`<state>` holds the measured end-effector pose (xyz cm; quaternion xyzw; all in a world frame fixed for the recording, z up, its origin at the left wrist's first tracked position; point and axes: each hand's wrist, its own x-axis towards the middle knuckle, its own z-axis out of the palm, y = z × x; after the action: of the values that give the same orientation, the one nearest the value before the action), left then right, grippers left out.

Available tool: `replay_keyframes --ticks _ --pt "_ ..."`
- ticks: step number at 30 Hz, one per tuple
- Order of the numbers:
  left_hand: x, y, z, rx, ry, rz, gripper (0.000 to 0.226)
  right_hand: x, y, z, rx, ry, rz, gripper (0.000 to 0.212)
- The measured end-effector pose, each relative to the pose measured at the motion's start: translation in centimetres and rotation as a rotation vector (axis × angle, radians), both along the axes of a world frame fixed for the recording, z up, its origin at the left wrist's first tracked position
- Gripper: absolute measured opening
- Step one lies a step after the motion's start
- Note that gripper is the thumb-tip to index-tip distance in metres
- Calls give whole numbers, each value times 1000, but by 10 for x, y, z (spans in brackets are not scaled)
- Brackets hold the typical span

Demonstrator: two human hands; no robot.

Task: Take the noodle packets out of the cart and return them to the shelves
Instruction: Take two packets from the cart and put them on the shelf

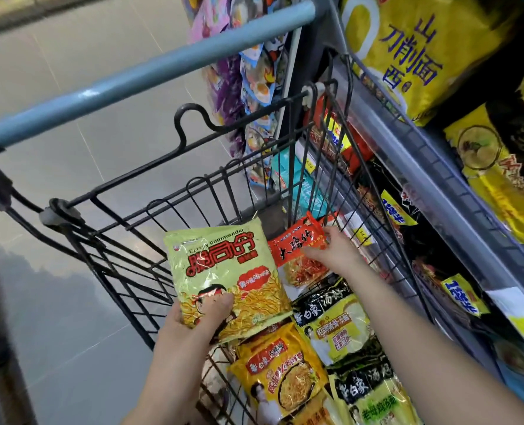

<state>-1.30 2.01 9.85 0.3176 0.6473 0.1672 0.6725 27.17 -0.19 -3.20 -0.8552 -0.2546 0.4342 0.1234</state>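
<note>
A: Two packets are leaving the cart at once. Left hand is gripping the pale green packet by its lower edge, thumb on the front, holding it above the cart's left side. Right hand is closing thumb and fingers on the red packet near the cart's far right corner.

B: Which way to the shelves?

A: Rt of the cart, just beside its right wall, so the right hand is nearer. Red pkt's long axis is running from near edge toward far edge, tilted rightward.

B: Any readable print?

A: Green pkt is showing "Commander" in Latin letters, preceding word blurred, plus big red Chinese characters. On the shelf, a yellow bag is reading 山西刀削面. Other noodle packets are lying along the cart's near right side.
</note>
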Motion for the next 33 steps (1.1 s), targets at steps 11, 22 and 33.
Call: replay_keyframes --ticks 11,22,33 --pt "-22 19 1 80 -48 -112 77 -28 30 -36 -334 -251 142 123" --pt "-26 29 5 94 -113 -49 48 -34 22 -32 -409 -274 164 134" --pt "-28 31 1 104 -78 -88 54 -37 -8 -21 -123 -257 -52 114"
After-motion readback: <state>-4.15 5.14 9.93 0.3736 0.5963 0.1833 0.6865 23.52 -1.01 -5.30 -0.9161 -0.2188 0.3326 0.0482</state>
